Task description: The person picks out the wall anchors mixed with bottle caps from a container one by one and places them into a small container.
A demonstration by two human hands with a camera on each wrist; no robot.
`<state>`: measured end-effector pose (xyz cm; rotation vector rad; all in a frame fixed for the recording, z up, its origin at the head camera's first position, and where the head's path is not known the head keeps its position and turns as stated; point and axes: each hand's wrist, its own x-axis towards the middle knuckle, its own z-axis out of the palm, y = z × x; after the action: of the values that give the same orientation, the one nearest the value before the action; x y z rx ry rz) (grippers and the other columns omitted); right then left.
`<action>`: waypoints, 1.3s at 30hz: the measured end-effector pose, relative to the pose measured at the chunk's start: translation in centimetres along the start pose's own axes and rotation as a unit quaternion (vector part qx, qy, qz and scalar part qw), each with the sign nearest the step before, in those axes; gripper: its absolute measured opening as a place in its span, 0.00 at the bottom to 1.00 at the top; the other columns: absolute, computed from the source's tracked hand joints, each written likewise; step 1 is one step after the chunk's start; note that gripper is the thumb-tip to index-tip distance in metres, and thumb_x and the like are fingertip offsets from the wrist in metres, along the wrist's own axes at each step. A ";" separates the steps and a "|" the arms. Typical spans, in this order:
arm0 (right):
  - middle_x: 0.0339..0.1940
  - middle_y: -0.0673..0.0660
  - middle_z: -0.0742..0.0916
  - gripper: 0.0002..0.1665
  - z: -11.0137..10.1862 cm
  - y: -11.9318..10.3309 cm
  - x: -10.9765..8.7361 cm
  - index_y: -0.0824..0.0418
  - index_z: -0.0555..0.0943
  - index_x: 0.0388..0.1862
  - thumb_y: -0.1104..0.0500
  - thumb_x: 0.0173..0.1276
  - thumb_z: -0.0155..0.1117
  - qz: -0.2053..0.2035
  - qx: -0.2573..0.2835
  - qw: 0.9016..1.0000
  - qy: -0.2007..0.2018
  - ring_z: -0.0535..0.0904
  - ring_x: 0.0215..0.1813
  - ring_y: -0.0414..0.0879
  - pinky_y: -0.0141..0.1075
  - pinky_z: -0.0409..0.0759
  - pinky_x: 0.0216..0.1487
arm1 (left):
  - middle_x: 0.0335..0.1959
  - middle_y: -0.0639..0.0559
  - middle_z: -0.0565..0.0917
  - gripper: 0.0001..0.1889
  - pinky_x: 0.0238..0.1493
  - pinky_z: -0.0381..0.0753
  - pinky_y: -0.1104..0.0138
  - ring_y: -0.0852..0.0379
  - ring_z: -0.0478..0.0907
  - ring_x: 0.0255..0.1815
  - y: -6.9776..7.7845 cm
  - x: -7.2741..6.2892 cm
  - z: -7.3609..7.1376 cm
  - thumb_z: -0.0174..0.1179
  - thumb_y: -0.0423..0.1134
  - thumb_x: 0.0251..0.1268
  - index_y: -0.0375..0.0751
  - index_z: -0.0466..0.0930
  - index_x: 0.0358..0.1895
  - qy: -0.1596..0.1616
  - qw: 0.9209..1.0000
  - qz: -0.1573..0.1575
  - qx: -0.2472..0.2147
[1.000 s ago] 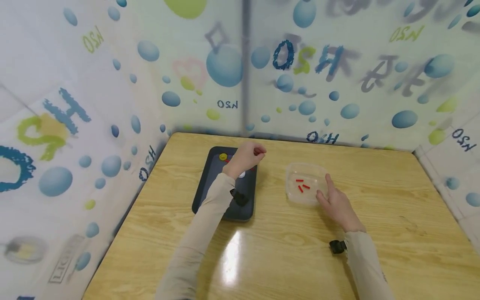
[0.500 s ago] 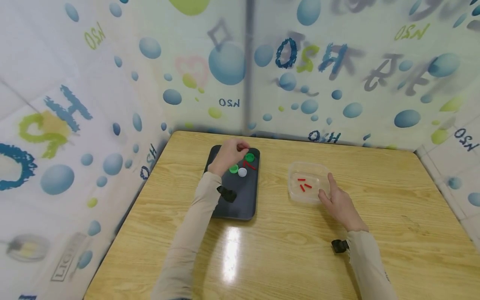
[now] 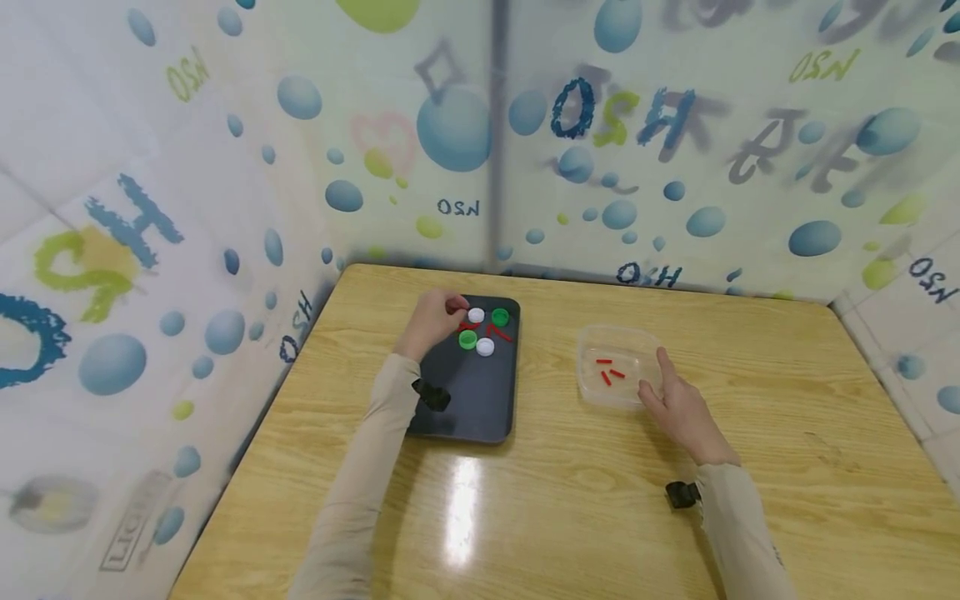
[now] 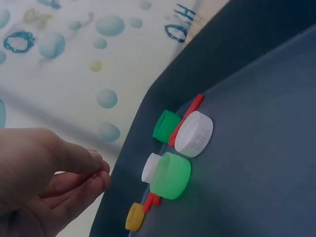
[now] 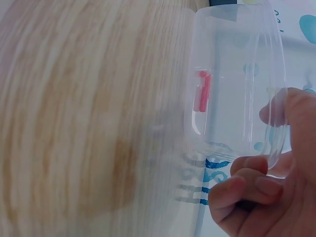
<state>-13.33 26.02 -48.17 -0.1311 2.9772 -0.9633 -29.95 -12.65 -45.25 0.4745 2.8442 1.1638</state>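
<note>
Left hand (image 3: 433,323): fingertips together at a dark rectangular tray (image 3: 472,400); grip uncertain to us. Right hand (image 3: 682,419): clamped on a clear plastic box (image 3: 596,393); head view separates its three short red sticks (image 3: 617,374). Only left wrist view shows us the tray's round yellow cap (image 4: 135,217).

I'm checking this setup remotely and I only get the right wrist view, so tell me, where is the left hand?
Observer: In the head view, the left hand covers the far left corner of the dark tray.
Operator: My angle overlaps the red pieces in the clear container. How many are there?
Observer: Three, lying apart from one another in the head view.
Operator: And which caps are in the tray?
Observer: The left wrist view shows two green caps, two white caps and a yellow cap.
</note>
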 end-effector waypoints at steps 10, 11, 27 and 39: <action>0.12 0.48 0.68 0.46 0.4 -0.2 0.1 0.70 0.39 0.82 0.52 0.82 0.49 0.001 0.017 1.000 0.001 0.58 0.14 0.39 0.37 0.66 0.23 | 0.45 0.39 0.88 0.10 0.48 0.84 0.54 0.44 0.85 0.44 -2.0 -0.2 0.2 0.59 0.30 0.71 0.31 0.86 0.49 0.003 1.000 0.001 0.022; 0.13 0.48 0.68 0.46 0.4 -0.2 0.1 0.71 0.39 0.82 0.52 0.82 0.49 0.003 0.016 1.000 0.001 0.58 0.14 0.39 0.37 0.66 0.23 | 0.45 0.39 0.88 0.10 0.49 0.84 0.54 0.44 0.84 0.44 -2.2 -0.2 0.2 0.59 0.30 0.71 0.31 0.86 0.49 0.002 1.000 -0.001 0.025; 0.11 0.47 0.67 0.46 0.2 0.0 -0.3 0.69 0.39 0.83 0.52 0.81 0.49 0.009 0.019 1.000 0.009 0.55 0.13 0.37 0.36 0.65 0.21 | 0.43 0.40 0.88 0.08 0.48 0.85 0.57 0.46 0.84 0.44 -2.6 0.4 1.6 0.63 0.29 0.66 0.33 0.85 0.46 -0.036 0.997 -0.011 0.065; 0.12 0.47 0.68 0.46 0.1 0.1 0.2 0.71 0.40 0.82 0.52 0.81 0.50 0.002 0.010 1.000 0.014 0.57 0.13 0.38 0.36 0.66 0.23 | 0.40 0.39 0.88 0.06 0.46 0.85 0.57 0.46 0.85 0.43 -3.0 0.5 2.5 0.64 0.28 0.65 0.34 0.87 0.43 -0.009 0.996 0.010 0.084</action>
<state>-13.51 26.01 -48.35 -0.1118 2.9912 -1.0026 -30.91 -12.84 -49.05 0.5184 2.9424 0.9217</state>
